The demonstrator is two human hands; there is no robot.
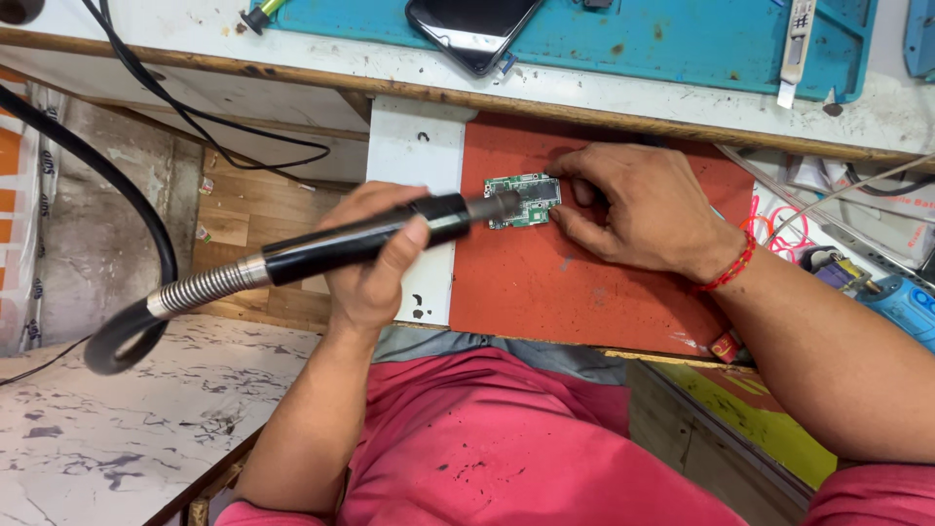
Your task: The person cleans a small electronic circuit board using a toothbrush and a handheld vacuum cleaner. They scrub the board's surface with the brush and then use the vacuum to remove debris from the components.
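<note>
Gripping a black handpiece (360, 239) in a closed fist, the left hand (375, 258) is holding it nearly level, thumb lying along the top. Its grey tip is pointing right and meeting the left edge of a small green circuit board (526, 198). A coiled metal hose (200, 287) is running from the handpiece's rear, bending down to the left into a black cable (117, 185).

The right hand (638, 209) is pressing down on the board's right edge, fingers (575, 224) bent and narrow, pinning it flat rather than lifting it. A red thread band (730, 268) is circling that wrist.

The board is lying on a red mat (545, 292), near its upper left part, and the mat is sitting on a pull-out shelf below the bench (292, 49). A white plate (414, 146) is lying just left of the mat.

Up on the bench, a dark phone (472, 29) is lying on a blue mat (662, 39), well apart from the hands. Loose wires (779, 229) are lying to the right.
</note>
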